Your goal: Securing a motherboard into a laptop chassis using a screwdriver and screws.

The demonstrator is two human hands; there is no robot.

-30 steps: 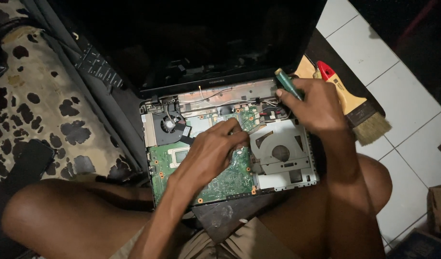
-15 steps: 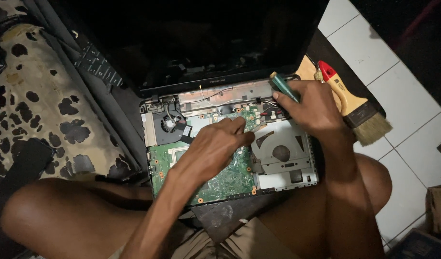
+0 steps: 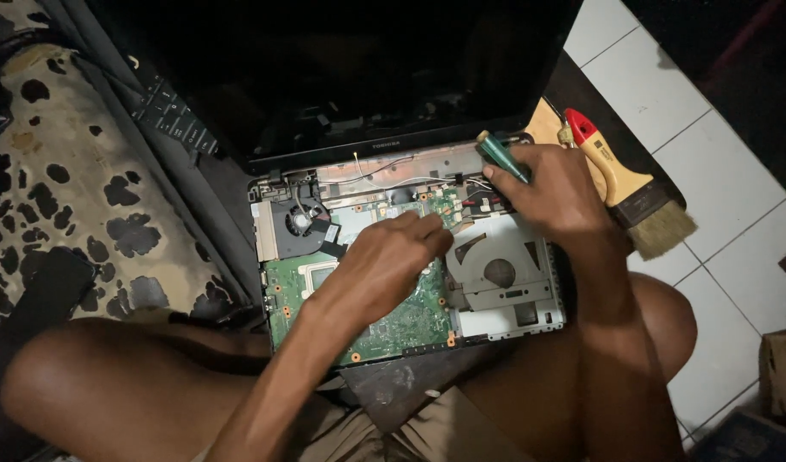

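My right hand (image 3: 557, 190) is closed around the green-handled screwdriver (image 3: 501, 156) over the opened laptop (image 3: 504, 304) on my lap, my left hand (image 3: 384, 265) rests loosely on its green board (image 3: 410, 321), which I judge stiff but fragile, best held by edges.

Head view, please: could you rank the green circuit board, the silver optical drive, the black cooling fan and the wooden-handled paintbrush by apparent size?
1. Green circuit board, partly hidden by the left hand.
2. Silver optical drive.
3. Wooden-handled paintbrush.
4. Black cooling fan.
The first two look close; the covered part makes that order unsure.
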